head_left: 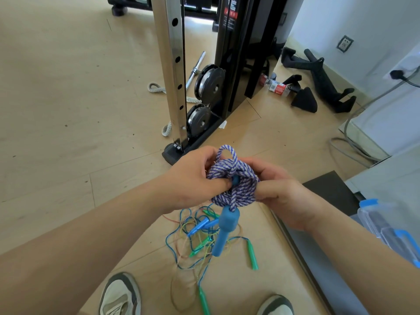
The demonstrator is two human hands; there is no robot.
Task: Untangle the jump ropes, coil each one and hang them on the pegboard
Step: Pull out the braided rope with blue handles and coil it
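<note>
A thick blue-and-white braided jump rope (236,178) is bundled into a coil between both hands at mid-frame. My left hand (193,178) grips its left side, thumb pressed at a blue handle end in the coil's middle. My right hand (279,192) pinches the coil's right edge. One blue handle (225,230) dangles below the bundle. On the floor beneath lies a tangle of thin ropes (195,242) in blue, yellow-green and red, with green handles (252,255) and blue handles (198,226). No pegboard is in view.
A cable machine's chrome post (175,71) and black frame with weight plates (210,84) stand just ahead. Black attachments (322,76) and a bottle (276,86) lie right of it. A clear bin with blue latches (391,230) sits at right. My shoes (120,296) are below.
</note>
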